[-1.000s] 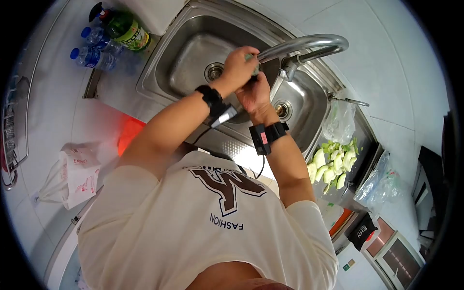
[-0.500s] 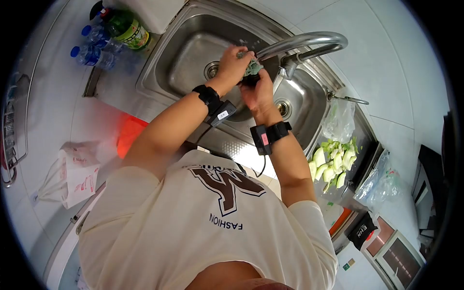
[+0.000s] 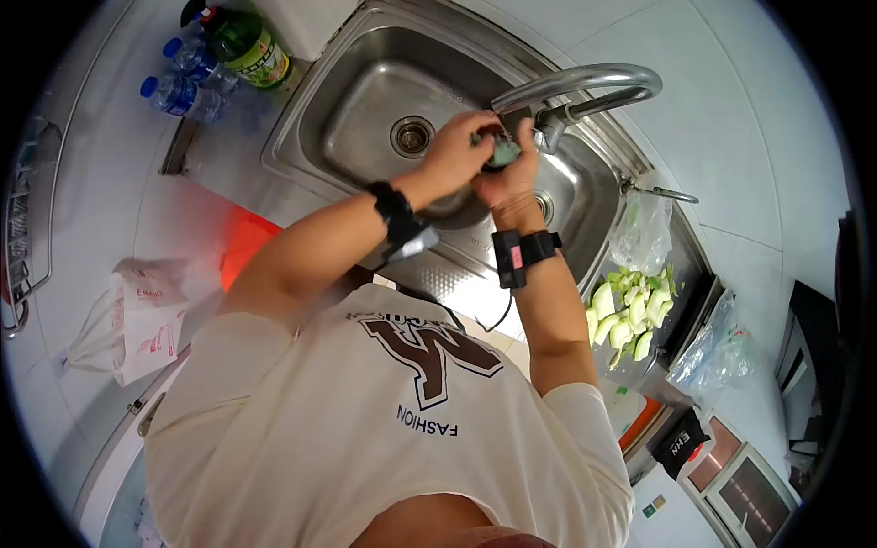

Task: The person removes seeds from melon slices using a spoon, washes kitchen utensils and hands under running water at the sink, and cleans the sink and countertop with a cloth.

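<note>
My left hand (image 3: 457,153) and my right hand (image 3: 512,179) are together over the divider of the double sink (image 3: 365,110), just below the faucet's end. Between them is a greenish cloth-like scrubber (image 3: 503,152), pressed by the fingers of my left hand. A dark object, mostly hidden by the fingers, lies against it. My right hand cups both from below, its thumb pointing up beside them. The curved metal faucet (image 3: 594,77) reaches over from the right. Black bands with small devices are on both wrists.
Cut pale green vegetable pieces (image 3: 630,315) lie on the right counter, near a clear plastic bag (image 3: 641,233). A green pump bottle (image 3: 251,55) and plastic water bottles (image 3: 183,98) stand at the upper left. A white bag (image 3: 151,324) hangs at the left.
Both hands have moved right and slightly down with the scrubber, from the left basin towards the divider. My right thumb now sticks up.
</note>
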A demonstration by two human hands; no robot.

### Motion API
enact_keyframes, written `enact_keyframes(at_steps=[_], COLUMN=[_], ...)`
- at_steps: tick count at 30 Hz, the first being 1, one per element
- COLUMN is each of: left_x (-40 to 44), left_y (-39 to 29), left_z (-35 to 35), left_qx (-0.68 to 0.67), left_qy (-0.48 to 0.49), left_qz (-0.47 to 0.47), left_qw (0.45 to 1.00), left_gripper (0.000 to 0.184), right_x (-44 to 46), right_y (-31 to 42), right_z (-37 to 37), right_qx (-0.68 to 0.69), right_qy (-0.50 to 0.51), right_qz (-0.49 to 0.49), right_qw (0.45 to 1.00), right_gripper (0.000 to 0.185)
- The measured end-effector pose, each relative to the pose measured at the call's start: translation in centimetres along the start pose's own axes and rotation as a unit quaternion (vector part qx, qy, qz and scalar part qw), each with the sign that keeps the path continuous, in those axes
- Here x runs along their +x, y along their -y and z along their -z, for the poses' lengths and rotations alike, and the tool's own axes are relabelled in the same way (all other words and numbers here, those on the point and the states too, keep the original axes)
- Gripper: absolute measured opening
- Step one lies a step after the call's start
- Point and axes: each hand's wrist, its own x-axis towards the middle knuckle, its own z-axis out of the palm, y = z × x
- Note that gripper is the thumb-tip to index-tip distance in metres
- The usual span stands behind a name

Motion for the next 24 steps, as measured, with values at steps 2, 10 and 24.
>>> enact_keyframes(at_steps=[2, 10, 24], left_x=[-1.7, 3.5, 1.3], left_y=[-2.4, 0.5, 2.6], left_z=[0.1, 1.0, 0.5], left_qx=[0.043, 0.020, -0.158], left_qy=[0.008, 0.003, 0.046], left_qz=[-0.085, 0.088, 0.170], left_qw=[0.995, 0.996, 0.972], left_gripper=[0.029, 0.045, 0.039], right_x=[2.5, 2.3, 0.5], right_y=[0.2, -2.8, -0.8], right_z=[3.0, 2.6, -0.7], right_qx=[-0.021, -0.036, -0.149], right_qy=[0.002, -0.012, -0.028], right_qz=[0.023, 0.027, 0.087], right_qw=[1.000, 0.999, 0.985], right_gripper=[0.050, 0.041, 0.035])
